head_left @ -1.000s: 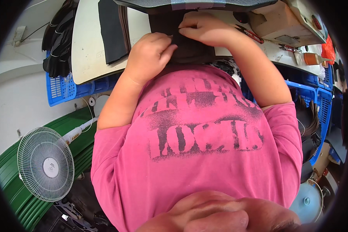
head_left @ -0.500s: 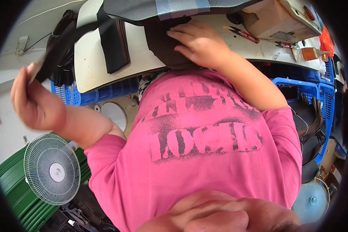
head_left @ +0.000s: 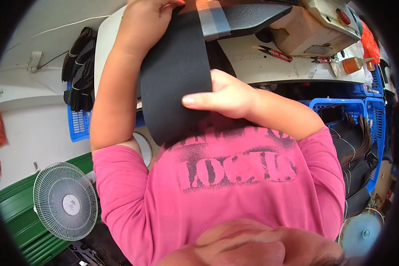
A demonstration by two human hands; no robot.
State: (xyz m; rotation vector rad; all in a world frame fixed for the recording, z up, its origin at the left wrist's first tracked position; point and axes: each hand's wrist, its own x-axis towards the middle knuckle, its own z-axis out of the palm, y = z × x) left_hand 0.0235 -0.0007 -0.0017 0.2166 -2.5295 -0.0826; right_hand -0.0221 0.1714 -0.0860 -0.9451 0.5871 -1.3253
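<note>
A wide black strip of fabric or thin sheet [head_left: 175,75] hangs from the dark grey machine arm [head_left: 252,20] over the table's near edge, down to my pink shirt. My left hand [head_left: 148,20] is at the top by the machine, fingers closed on the strip's far end; the fingertips are partly cut off by the picture's edge. My right hand [head_left: 228,94] grips the strip's right edge, thumb lying on top and the other fingers hidden beneath. Behind that hand a darker piece of material shows on the white table [head_left: 252,66].
Red-handled snips [head_left: 275,54], a tan box-like machine part [head_left: 303,33] and an orange bottle [head_left: 354,65] are at the right. Blue baskets [head_left: 341,106] hold dark pieces. Black bundles [head_left: 80,66] hang at the left; a white fan [head_left: 65,201] stands below them.
My left hand has swung from the far left up to the machine. The black strip now drapes wide toward me, and my right hand has come down from the table onto its edge.
</note>
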